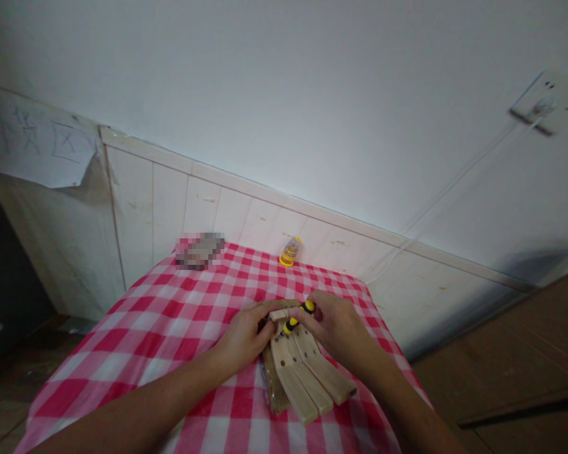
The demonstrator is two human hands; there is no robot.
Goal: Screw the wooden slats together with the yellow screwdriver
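Observation:
In the head view, my right hand is closed round a yellow-and-black screwdriver. Its shaft slants down to the left, toward a dark hole or screw in a wooden slat. My left hand grips the upper left end of a small wooden block, fingertips partly hidden behind it. Several pale wooden slats with dark round holes or screws fan out toward me below both hands. Under them lies a brownish, shiny flat bundle, mostly covered.
The table wears a red-and-white checked cloth. Near the wall stand a small clear container with a yellow base and a blurred-out flat object. A white cable runs from a wall socket down behind the table.

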